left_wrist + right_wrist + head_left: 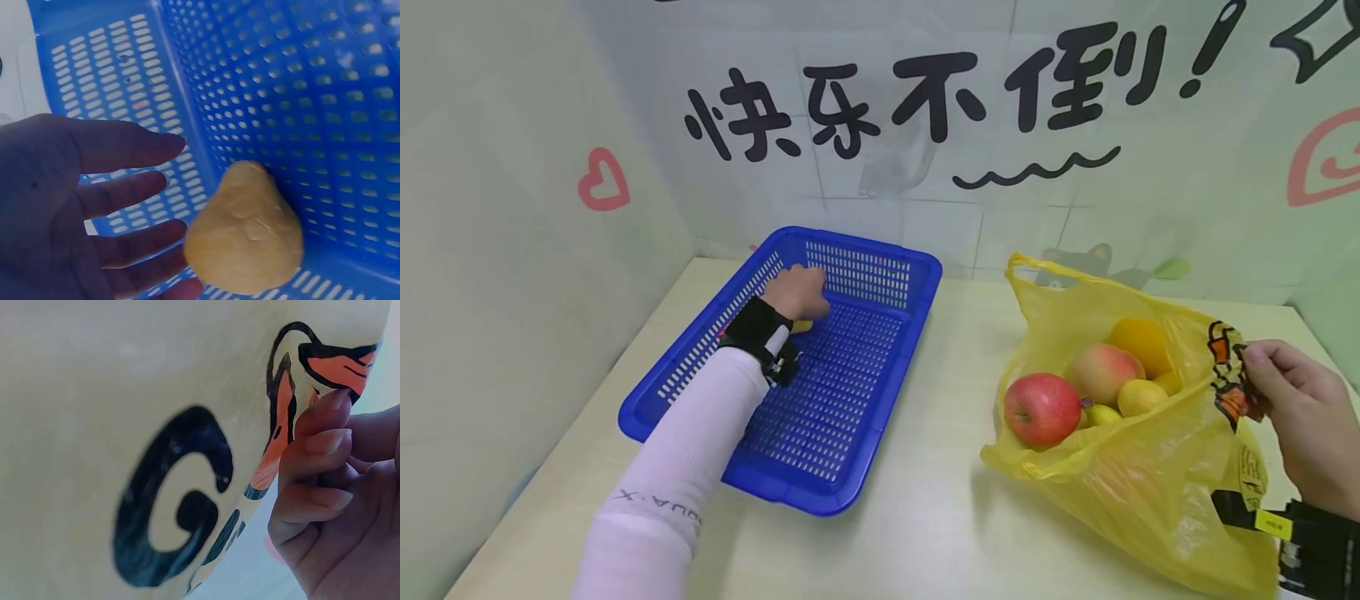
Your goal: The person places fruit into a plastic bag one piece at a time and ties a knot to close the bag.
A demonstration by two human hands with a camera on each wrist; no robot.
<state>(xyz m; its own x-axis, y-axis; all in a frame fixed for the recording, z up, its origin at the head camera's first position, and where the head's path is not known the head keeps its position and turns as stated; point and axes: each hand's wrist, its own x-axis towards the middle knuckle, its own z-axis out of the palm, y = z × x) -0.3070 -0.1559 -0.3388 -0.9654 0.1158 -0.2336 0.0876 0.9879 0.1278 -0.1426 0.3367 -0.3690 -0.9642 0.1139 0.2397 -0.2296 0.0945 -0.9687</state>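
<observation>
Inside a blue plastic basket (880, 392), my left hand (797, 292) is at the far left part. In the left wrist view a yellow-brown pear (247, 237) lies in the basket, with the fingers of the left hand (106, 194) spread and their tips right beside it. Over on the right, my right hand (1296, 408) pinches the edge of a yellow plastic bag (1150, 492) between thumb and fingers. The bag's mouth gapes, showing a red apple (1042, 408), a peach (1101, 373), an orange (1138, 342) and a lemon (1141, 397).
Basket and bag stand apart on a pale table (925, 517). Behind them rises a wall (880, 192) with black lettering, and another wall (512, 292) borders the table at left. A small yellow-green fruit (1103, 415) also shows in the bag.
</observation>
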